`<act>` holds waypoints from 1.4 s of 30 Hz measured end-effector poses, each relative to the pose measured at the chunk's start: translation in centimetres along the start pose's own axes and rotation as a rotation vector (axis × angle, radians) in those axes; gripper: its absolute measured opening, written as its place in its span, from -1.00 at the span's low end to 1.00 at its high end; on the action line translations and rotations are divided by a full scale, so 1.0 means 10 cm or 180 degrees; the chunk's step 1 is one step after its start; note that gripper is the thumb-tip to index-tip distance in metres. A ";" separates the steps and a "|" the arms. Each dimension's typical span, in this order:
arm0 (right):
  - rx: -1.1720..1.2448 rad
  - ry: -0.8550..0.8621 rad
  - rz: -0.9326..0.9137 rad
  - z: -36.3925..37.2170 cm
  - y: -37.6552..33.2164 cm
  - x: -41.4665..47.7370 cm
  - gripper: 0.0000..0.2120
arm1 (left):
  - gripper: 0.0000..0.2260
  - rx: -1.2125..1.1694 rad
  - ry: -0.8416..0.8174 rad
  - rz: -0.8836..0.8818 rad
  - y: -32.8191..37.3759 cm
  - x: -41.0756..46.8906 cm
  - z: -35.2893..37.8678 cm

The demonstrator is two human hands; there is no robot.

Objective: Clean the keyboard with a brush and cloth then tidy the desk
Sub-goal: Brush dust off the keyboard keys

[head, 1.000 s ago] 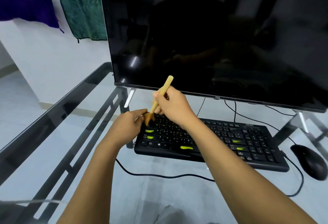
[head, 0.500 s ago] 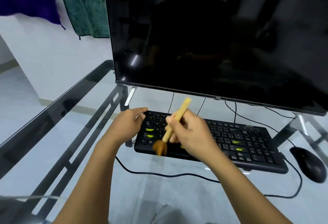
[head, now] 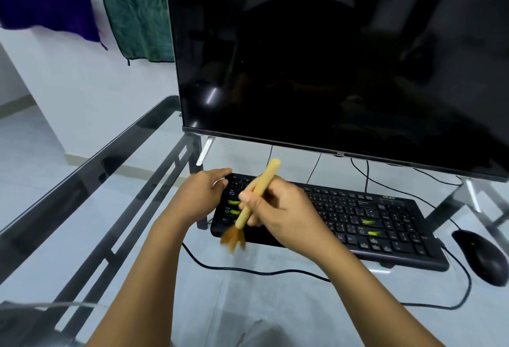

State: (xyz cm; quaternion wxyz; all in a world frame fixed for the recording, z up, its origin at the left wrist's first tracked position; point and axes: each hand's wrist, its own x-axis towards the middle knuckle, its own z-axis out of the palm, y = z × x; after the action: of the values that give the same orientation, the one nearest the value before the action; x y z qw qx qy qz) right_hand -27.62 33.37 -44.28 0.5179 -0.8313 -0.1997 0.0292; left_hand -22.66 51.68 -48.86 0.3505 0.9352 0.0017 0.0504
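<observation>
A black keyboard [head: 366, 222] with a few green-marked keys lies on the glass desk [head: 91, 170] in front of the monitor. My right hand [head: 283, 211] grips a brush [head: 254, 198] with a pale wooden handle; its brown bristles hang blurred over the keyboard's front left corner. My left hand [head: 202, 195] clasps the keyboard's left end, fingers curled over its top corner. A green cloth [head: 137, 22] and a purple cloth [head: 46, 6] hang on a rail at the back left.
A large dark monitor [head: 330, 57] stands just behind the keyboard on slanted metal feet. A black mouse [head: 480, 258] lies to the keyboard's right. Cables [head: 248, 271] run across the glass in front of and behind the keyboard.
My right hand swept the brush from the keyboard's upper left keys down to its front left edge. My left hand stayed on the keyboard's left end.
</observation>
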 end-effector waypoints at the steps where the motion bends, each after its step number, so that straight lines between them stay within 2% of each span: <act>1: -0.0256 -0.0181 0.0043 -0.01 0.03 0.03 -0.90 | -0.68 -0.0010 0.0010 0.0013 0.00 0.00 0.00; 2: -0.0527 -0.0169 0.0073 -0.03 0.07 0.07 -0.88 | -0.68 -0.0023 0.0011 0.0029 0.00 0.01 0.00; 4: -0.0796 0.0346 0.0111 -0.10 0.12 0.12 -0.86 | -0.68 -0.0046 -0.0001 0.0043 -0.01 0.00 0.00; 6: -0.0282 0.0585 0.0189 -0.18 0.13 0.14 -0.87 | -0.68 -0.0071 -0.0017 0.0038 -0.02 0.00 0.00; 8: 0.0027 0.0172 0.0400 -0.25 0.09 0.16 -0.88 | -0.68 -0.0100 -0.0019 0.0050 -0.03 0.01 0.01; 10: -0.0497 -0.0132 0.0425 -0.34 0.14 0.23 -0.88 | -0.68 -0.0145 -0.0020 0.0052 -0.04 0.02 0.01; 12: -0.0978 0.0285 0.0397 -0.42 0.16 0.29 -0.86 | -0.68 -0.0146 -0.0023 0.0040 -0.04 0.02 0.01; 14: -0.0351 0.0605 0.0346 -0.47 0.14 0.31 -0.89 | -0.68 -0.0119 -0.0014 0.0035 -0.04 0.01 0.01; 16: 0.0259 0.0060 0.0469 -0.46 0.09 0.27 -0.91 | -0.68 -0.0123 -0.0008 0.0065 -0.05 0.02 0.02; 17: 0.0116 -0.0278 0.0495 -0.44 0.10 0.24 -0.92 | -0.68 -0.0137 -0.0012 0.0065 -0.06 0.02 0.02; 18: -0.0168 -0.0394 0.0472 -0.43 0.14 0.22 -0.92 | -0.68 -0.0149 -0.0018 0.0061 -0.06 0.02 0.02; 19: -0.0482 -0.0206 0.0410 -0.42 0.19 0.23 -0.92 | -0.68 -0.0161 -0.0026 0.0061 -0.06 0.03 0.02; 20: -0.0616 0.0211 0.0359 -0.42 0.23 0.23 -0.92 | -0.68 -0.0169 -0.0033 0.0066 -0.06 0.03 0.02; 21: -0.0427 0.0599 0.0343 -0.42 0.24 0.23 -0.92 | -0.68 -0.0172 -0.0035 0.0071 -0.06 0.03 0.03; 22: 0.0041 0.0768 0.0344 -0.43 0.26 0.23 -0.91 | -0.68 -0.0168 -0.0037 0.0073 -0.06 0.03 0.03; 24: 0.0865 0.0401 0.0552 -0.45 0.25 0.20 -0.88 | -0.68 -0.0155 -0.0035 0.0085 -0.07 0.04 0.03; 26: 0.0602 -0.0044 0.0662 -0.48 0.30 0.17 -0.89 | -0.68 -0.0174 -0.0040 0.0101 -0.09 0.05 0.04; 27: 0.0260 0.0065 0.0632 -0.50 0.35 0.17 -0.90 | -0.68 -0.0196 -0.0055 0.0103 -0.09 0.05 0.04; 29: -0.0331 0.0798 0.0480 -0.56 0.39 0.19 -0.92 | -0.68 -0.0217 -0.0073 0.0097 -0.09 0.05 0.05; 31: -0.0001 0.1079 0.0391 -0.64 0.40 0.17 -0.90 | -0.68 -0.0169 -0.0004 0.0126 -0.08 0.04 0.05; 33: 0.0316 0.0694 0.0525 -0.67 0.40 0.12 -0.89 | -0.69 -0.0087 0.0175 0.0296 -0.02 0.03 0.04; 34: 0.0069 0.0641 0.0547 -0.70 0.44 0.10 -0.90 | -0.69 -0.0072 0.0258 0.0428 0.05 0.02 0.05; 36: -0.0436 0.1066 0.0486 -0.76 0.53 0.08 -0.92 | -0.68 -0.0035 0.0288 0.0729 0.22 -0.02 0.09; 38: -0.0104 0.1419 0.0524 -0.86 0.60 0.04 -0.91 | -0.67 0.0137 0.0097 0.1043 0.37 -0.06 0.19; 40: 0.0496 0.1194 0.0696 -0.91 0.63 -0.03 -0.88 | -0.65 0.0367 -0.0158 0.1234 0.46 -0.11 0.32; 42: 0.0288 0.1100 0.0685 -0.93 0.68 -0.11 -0.88 | -0.64 0.0541 -0.0311 0.1253 0.50 -0.15 0.41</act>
State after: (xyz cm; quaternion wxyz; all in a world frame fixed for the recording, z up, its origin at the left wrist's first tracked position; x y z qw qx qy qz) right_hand -24.24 22.50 -46.09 0.5751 -0.8164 -0.0164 -0.0497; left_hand -23.91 45.15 -48.78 0.2534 0.9450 -0.1936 0.0722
